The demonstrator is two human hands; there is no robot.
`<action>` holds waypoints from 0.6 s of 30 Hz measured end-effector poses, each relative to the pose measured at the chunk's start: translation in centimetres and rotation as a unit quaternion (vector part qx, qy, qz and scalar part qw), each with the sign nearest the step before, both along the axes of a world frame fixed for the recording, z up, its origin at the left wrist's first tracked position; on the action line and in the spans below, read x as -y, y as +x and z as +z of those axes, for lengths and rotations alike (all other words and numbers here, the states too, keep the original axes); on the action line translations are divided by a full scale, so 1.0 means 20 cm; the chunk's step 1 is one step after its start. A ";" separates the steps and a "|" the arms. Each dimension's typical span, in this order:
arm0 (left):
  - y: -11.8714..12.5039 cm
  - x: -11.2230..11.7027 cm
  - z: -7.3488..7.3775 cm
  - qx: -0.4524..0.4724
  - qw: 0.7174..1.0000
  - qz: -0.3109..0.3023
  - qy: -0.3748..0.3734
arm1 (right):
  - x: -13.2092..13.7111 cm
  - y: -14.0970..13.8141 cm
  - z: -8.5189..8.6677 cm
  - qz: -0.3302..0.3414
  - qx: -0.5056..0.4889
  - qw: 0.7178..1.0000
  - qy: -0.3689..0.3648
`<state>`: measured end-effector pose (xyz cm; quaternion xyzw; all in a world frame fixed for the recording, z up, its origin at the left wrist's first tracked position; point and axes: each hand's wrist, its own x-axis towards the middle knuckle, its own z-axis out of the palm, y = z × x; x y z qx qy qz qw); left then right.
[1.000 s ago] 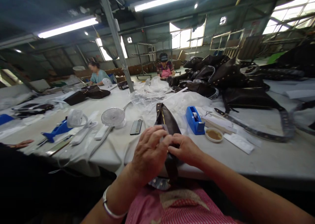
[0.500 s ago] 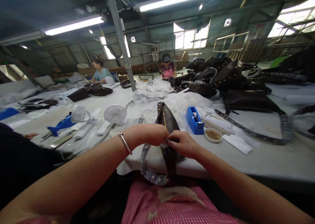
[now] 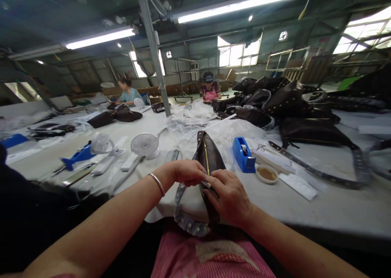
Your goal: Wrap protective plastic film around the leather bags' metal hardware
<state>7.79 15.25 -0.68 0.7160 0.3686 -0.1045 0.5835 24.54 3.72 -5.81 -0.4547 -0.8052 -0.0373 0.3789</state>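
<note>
A dark brown leather handbag (image 3: 216, 149) with a gold zipper lies on the table's front edge, its length pointing away from me. Its strap (image 3: 181, 212), wrapped in greyish film, hangs in a loop over the edge towards my lap. Over the bag's near end my two hands meet. My left hand (image 3: 190, 173) is closed, fingertips pinched together beside the zipper. My right hand (image 3: 229, 193) has its thumb and fingers bent inward against the left fingertips. A small pale bit shows between them; what it is I cannot make out.
Right of the bag stand a blue tape dispenser (image 3: 243, 155) and a shallow dish of brown stuff (image 3: 266, 174). Left are a white fan (image 3: 144, 144) and another blue dispenser (image 3: 80, 155). Dark bags (image 3: 284, 98) are heaped at the back right. Two people sit across the table.
My left wrist has turned so that the back of the hand and fingers show more. My right hand has shifted slightly down and right. The view has tilted a little.
</note>
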 end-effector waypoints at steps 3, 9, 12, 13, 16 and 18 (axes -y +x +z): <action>-0.02 0.01 -0.01 0.021 1.000 0.009 -0.010 | -0.01 -0.02 -0.02 -0.014 0.040 0.999 0.010; -0.07 0.04 -0.05 0.056 0.996 -0.017 0.068 | -0.04 0.01 -0.05 -0.019 -0.164 0.967 -0.194; -0.06 0.06 -0.04 0.067 0.984 -0.042 0.162 | -0.07 0.02 -0.05 -0.037 -0.253 0.918 -0.303; -0.06 0.06 -0.03 0.070 0.978 -0.049 0.192 | -0.08 0.02 -0.05 -0.043 -0.267 0.909 -0.316; -0.05 0.08 -0.01 0.064 0.961 -0.067 0.259 | -0.10 0.03 -0.06 -0.053 -0.273 0.912 -0.302; -0.05 0.09 0.01 0.055 0.953 -0.076 0.288 | -0.10 0.03 -0.07 -0.032 -0.264 0.925 -0.271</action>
